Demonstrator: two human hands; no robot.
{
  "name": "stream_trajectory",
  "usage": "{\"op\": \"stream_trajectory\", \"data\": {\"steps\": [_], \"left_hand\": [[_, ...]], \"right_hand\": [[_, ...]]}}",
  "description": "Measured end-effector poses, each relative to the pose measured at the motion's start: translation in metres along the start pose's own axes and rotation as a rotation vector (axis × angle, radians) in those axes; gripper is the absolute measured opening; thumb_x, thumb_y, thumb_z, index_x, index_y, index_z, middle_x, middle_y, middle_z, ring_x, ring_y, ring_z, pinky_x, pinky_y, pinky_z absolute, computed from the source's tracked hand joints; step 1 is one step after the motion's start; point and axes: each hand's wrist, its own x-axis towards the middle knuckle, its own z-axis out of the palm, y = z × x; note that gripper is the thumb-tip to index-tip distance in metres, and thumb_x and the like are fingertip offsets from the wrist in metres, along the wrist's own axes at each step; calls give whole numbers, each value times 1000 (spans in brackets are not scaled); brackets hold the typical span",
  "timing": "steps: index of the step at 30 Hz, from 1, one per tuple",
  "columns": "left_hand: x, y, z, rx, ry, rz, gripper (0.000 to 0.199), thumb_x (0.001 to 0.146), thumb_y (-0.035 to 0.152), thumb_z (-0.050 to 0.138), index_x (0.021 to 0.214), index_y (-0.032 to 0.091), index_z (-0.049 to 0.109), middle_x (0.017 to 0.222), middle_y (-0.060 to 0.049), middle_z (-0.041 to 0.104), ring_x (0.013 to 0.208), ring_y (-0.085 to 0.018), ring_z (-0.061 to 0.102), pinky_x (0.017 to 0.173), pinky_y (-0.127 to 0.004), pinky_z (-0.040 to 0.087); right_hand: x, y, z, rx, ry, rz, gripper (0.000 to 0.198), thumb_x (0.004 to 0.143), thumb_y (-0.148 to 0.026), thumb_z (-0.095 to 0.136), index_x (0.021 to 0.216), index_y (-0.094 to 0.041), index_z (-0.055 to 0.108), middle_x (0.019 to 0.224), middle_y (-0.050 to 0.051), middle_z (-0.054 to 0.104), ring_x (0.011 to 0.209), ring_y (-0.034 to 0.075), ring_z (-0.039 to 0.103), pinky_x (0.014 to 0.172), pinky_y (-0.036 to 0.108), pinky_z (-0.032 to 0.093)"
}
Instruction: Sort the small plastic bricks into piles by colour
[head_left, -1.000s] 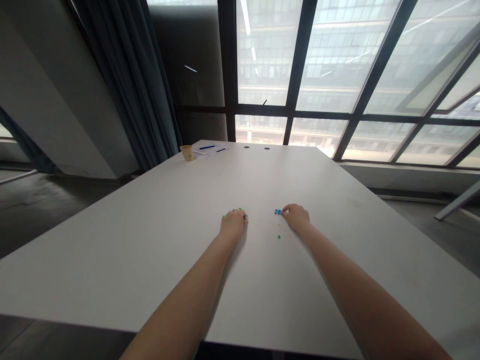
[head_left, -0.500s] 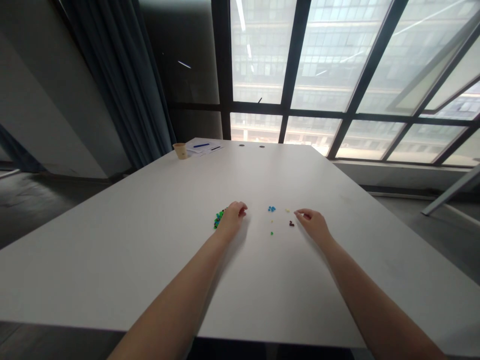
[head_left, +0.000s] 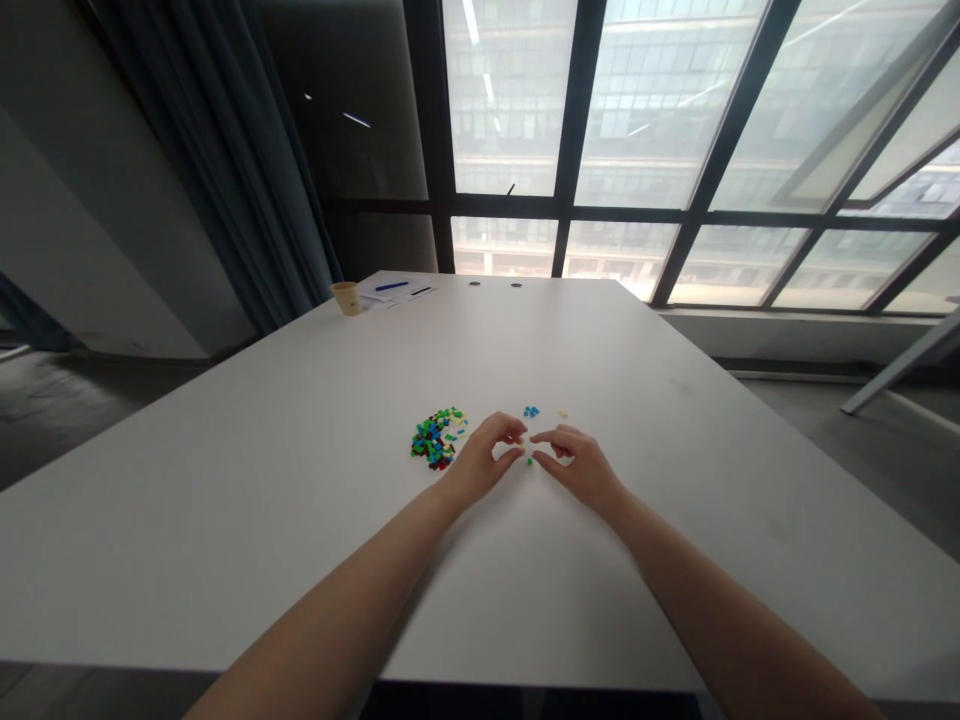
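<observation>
My left hand (head_left: pixel 489 452) hovers low over the white table, thumb and fingers apart around a small gap. Facing it, my right hand (head_left: pixel 581 462) has its index finger and thumb spread, with nothing visible between them. A tiny yellowish piece (head_left: pixel 523 443) lies between the two hands. Just below the fingertips is a small green piece (head_left: pixel 529 461). Beyond them sit a little cluster of blue pieces (head_left: pixel 531 411) and a pale yellow piece (head_left: pixel 563 414). Left of my left hand spreads a mixed pile of small coloured bricks (head_left: pixel 433 440), green, blue, yellow, white and dark red.
The white table (head_left: pixel 300 520) stretches away toward the windows. At its far left stand a paper cup (head_left: pixel 346 298) and papers (head_left: pixel 375 297) with a blue pen (head_left: pixel 391 286). Two dark round discs (head_left: pixel 516 285) are at the far edge.
My right hand has moved left, now covering where the dark red pieces lay. My left hand has shifted right and nearer, uncovering the brick pile. Both hands' fingers have spread. The view has shifted slightly.
</observation>
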Motion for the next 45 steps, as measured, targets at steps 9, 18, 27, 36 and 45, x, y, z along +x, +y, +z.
{"op": "stream_trajectory", "data": {"steps": [9,18,27,36,45], "left_hand": [[0,-2,8,-187,-39,-55,11,77,22,54,86,18,50,88,-2,50,83,-11,53,74,-27,49],[1,-11,3,-37,30,-182,25,78,13,47,102,20,46,98,-4,54,85,-13,57,75,-28,48],[2,-40,-36,867,-114,-471,22,77,20,46,93,15,61,98,-10,57,96,-23,51,88,-35,38],[2,-46,-37,798,-102,-446,20,74,12,42,74,16,61,83,-10,62,83,-22,55,76,-31,41],[4,-39,-36,731,-52,-440,22,73,9,42,84,15,60,90,-11,61,87,-22,55,82,-31,39]], "right_hand": [[0,1,-2,-27,8,-133,16,77,-26,58,90,-24,67,65,0,52,67,12,48,66,25,39],[3,13,-9,-192,7,-95,10,75,-28,59,79,-23,67,68,1,56,70,14,50,71,27,39],[29,83,-37,-597,17,467,13,71,-30,58,75,-22,69,80,4,61,74,16,53,65,27,36],[46,104,-21,-457,12,497,19,69,-31,59,80,-21,70,70,3,61,61,12,51,57,24,36],[37,103,-27,-390,37,479,24,70,-27,55,86,-19,71,66,3,60,59,12,50,59,24,37]]}}
